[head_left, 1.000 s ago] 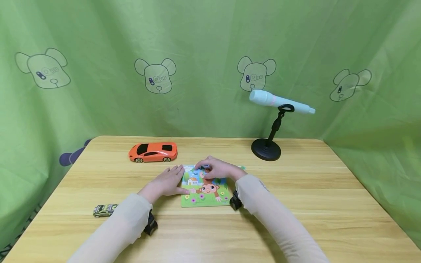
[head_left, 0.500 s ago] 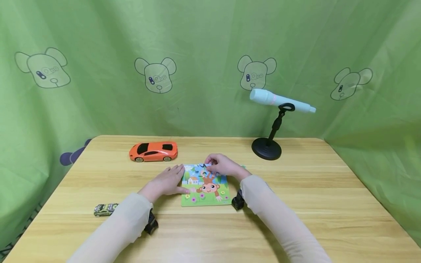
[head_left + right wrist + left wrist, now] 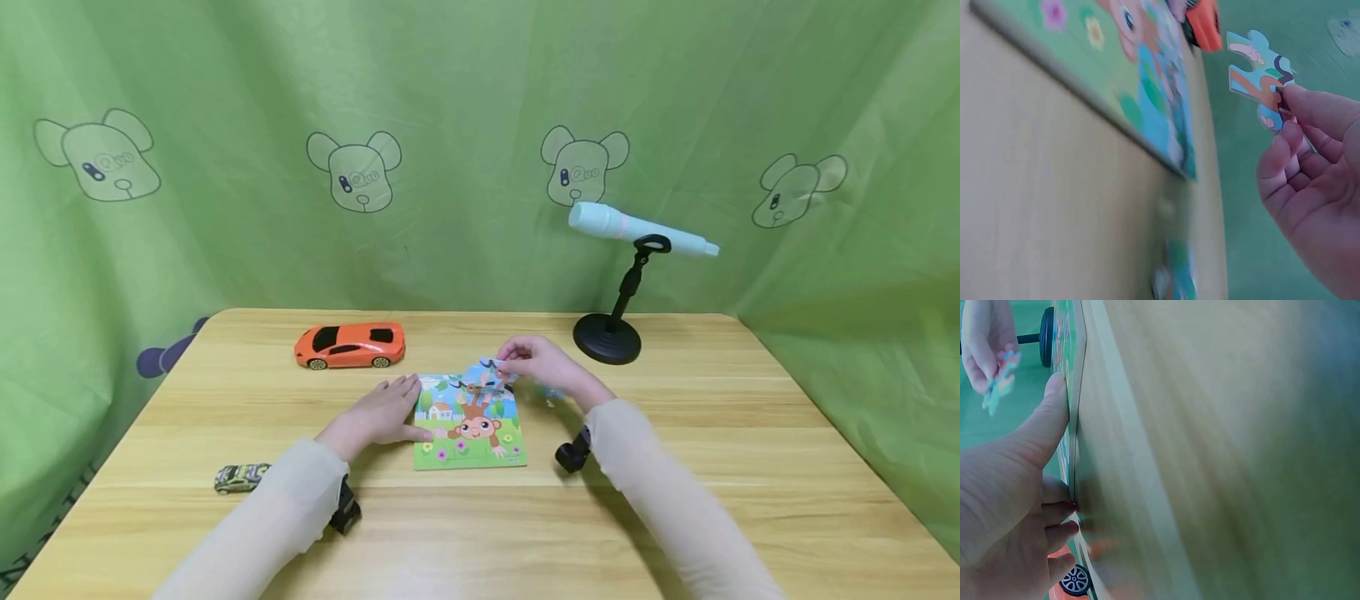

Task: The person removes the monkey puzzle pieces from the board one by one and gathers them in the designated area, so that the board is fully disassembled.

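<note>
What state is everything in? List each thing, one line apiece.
Monkey jigsaw board: flat, picture up
Jigsaw piece: raised, pinched by right hand
Loose jigsaw bits: beside the board, apart from it; count unclear
Left hand: at board's left edge, thumb on it
Right hand: raised, pinching
Orange toy sports car: on its wheels
Patterned toy car: partly hidden
Black microphone stand: upright
Light-blue microphone: tilted, in stand's clip

Our right hand pinches a blue-and-orange jigsaw piece; right of the green-and-blue puzzle board lies a blurred blue-green piece.
</note>
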### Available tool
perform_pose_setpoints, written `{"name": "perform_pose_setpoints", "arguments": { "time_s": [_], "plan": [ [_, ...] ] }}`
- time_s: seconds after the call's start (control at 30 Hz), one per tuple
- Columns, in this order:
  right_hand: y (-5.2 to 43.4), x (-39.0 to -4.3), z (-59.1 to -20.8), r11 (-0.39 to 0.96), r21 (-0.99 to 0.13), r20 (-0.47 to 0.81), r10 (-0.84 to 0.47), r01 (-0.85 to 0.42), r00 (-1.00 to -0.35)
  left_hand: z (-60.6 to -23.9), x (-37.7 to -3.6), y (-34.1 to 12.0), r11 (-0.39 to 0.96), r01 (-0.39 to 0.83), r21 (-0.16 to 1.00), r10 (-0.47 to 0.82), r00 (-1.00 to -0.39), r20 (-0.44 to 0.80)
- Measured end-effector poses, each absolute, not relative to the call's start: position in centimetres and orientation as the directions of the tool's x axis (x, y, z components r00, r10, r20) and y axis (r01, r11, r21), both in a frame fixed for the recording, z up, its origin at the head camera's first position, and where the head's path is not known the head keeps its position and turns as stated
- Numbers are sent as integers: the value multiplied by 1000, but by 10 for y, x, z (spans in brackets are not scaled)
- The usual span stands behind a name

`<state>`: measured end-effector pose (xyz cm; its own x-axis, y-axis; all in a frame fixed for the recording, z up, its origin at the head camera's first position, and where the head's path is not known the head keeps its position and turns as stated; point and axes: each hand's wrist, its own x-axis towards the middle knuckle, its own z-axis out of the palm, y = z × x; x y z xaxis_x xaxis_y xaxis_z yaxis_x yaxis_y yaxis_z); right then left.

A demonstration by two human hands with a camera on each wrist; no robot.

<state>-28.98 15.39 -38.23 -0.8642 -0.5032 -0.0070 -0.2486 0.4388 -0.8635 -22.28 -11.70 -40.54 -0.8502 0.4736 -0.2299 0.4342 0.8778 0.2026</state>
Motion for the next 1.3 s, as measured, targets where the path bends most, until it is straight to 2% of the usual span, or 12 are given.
{"name": "perform_pose_setpoints", "arguments": {
  "time_s": [0.37, 0.6, 1.0, 1.3],
  "plan": [
    [237, -282, -378, 565, -790, 5, -383, -239, -924, -406, -223, -117, 876, 434, 210, 476, -850, -227],
    [273, -278, -381, 588, -784, -31, -360, -201, -932, -405, -222, -117, 876, 432, 214, 475, -849, -231],
    [307, -290, -401, 706, -689, -63, -282, -163, -957, -404, -222, -116, 874, 435, 216, 479, -847, -230],
    [315, -299, -411, 730, -662, -55, -275, -171, -960, -404, -222, -116, 874, 439, 210, 480, -847, -228]
  ]
}}
